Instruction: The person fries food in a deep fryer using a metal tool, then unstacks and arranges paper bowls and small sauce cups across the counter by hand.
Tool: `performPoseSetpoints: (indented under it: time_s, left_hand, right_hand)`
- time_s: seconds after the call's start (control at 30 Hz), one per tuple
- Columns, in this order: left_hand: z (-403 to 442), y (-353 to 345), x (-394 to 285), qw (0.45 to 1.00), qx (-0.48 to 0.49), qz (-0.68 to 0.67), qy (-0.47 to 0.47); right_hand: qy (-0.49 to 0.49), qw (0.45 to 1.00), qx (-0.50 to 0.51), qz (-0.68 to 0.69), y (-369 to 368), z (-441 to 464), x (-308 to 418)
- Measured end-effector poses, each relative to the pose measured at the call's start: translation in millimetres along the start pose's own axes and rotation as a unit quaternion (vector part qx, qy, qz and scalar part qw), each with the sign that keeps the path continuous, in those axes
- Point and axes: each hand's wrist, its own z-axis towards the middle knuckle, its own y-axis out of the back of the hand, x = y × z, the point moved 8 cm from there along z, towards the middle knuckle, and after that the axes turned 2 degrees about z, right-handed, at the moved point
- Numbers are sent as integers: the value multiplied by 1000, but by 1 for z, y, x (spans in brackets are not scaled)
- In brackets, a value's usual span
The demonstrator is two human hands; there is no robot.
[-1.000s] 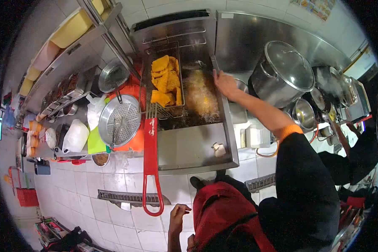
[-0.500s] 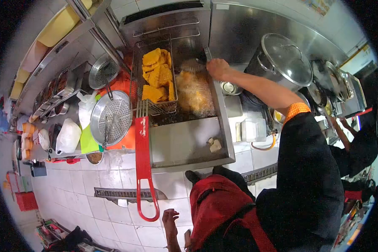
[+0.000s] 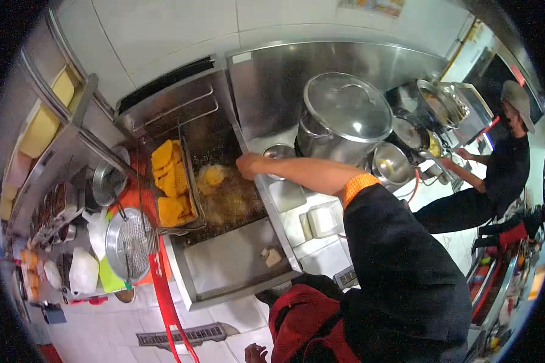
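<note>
My right hand (image 3: pixel 248 165) is closed in a fist at the right rim of the fryer (image 3: pixel 239 263), my arm stretched over a metal bowl. What it grips cannot be made out. Just left of it, yellow-orange food (image 3: pixel 213 175) fries in dark, bubbling oil. A wire fry basket (image 3: pixel 188 225) with several orange breaded pieces (image 3: pixel 171 175) sits at the fryer's left, its red handle (image 3: pixel 162 284) sticking out toward me. Low in the view, beside my red apron, my left hand (image 3: pixel 255 353) hangs with loosely curled fingers and nothing seen in it.
A large lidded stockpot (image 3: pixel 345 115) stands right of the fryer, near a steel bowl (image 3: pixel 392 164) and a white container (image 3: pixel 325 219). Left are a perforated strainer (image 3: pixel 129 245) and white bags (image 3: pixel 86 272). Another person (image 3: pixel 505 163) works at the far right.
The view has tilted up and swung right, so the fryer sits lower and farther left. My right hand stays closed by the fryer's right side; the food in the oil shows more clearly.
</note>
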Motion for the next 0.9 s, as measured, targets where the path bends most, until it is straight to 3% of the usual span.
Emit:
performPoseSetpoints:
  time_s: [0.03,0.07,0.1,0.13,0.17,0.2,0.23,0.33,0.4,0.43,0.47,0.5,0.53,0.57,0.6,0.63,0.67,0.73,0.77,0.8,0.83,0.87,0.9]
  left_hand:
    - [19,6,8,998,33,59,-1]
    - [30,10,9,991,65,118,-2]
    - [24,-13,-18,974,98,205,-16]
    - [21,-42,-48,947,132,290,-33]
    - [52,-48,-50,966,113,214,-86]
    - [-19,-145,-137,865,155,391,-275]
    - [-7,-177,-147,911,194,297,-211]
    - [18,-293,-177,940,289,127,-127]
    - [23,-361,-192,941,335,38,-17]
    - [24,-387,-193,940,338,25,33]
    - [25,-399,-188,938,338,8,80]
    - [31,-394,-185,940,329,11,85]
    - [39,-390,-184,948,308,27,70]
    - [46,-388,-180,956,286,39,55]
    - [35,-382,-191,958,277,71,-18]
    - [22,-377,-206,955,263,99,-91]
    - [39,-366,-200,965,246,81,-31]
    - [58,-348,-195,983,171,56,36]
    - [59,-346,-195,989,141,-20,49]
    - [63,-338,-197,988,144,7,47]
    - [59,-340,-205,980,193,30,-38]
    - [50,-338,-210,986,147,34,-66]
    - [44,-338,-210,990,133,28,-48]
  right_hand:
    - [-6,1000,-3,1,-9,-12,-1]
    - [15,996,-79,44,-9,-29,-2]
    - [36,984,-153,86,-6,-45,4]
    - [30,983,-157,85,-12,-53,17]
    - [-54,977,-187,89,-17,-70,23]
    - [-140,963,-211,94,-21,-91,26]
    - [-151,962,-207,97,-25,-106,38]
    - [-190,934,-179,245,-42,-160,83]
    - [-218,881,-89,410,-61,-179,108]
    - [-221,878,-80,417,-67,-194,120]
    - [-173,916,-133,338,-58,-209,138]
    - [-121,940,-189,257,-47,-221,152]
    - [-118,940,-184,262,-50,-233,146]
    - [4,893,-271,358,-38,-255,143]
    - [123,815,-347,448,-27,-284,135]
    - [47,783,-260,563,-36,-296,106]
    - [-30,734,-160,660,-56,-306,77]
    - [-113,793,-287,526,-133,-312,-13]
    - [-95,836,-415,347,-146,-321,-45]
    - [-103,883,-356,289,-179,-320,-71]
    - [-112,897,-348,247,-220,-323,-97]
    - [-126,904,-313,264,-255,-324,-115]
    - [-118,930,-285,199,-283,-324,-123]
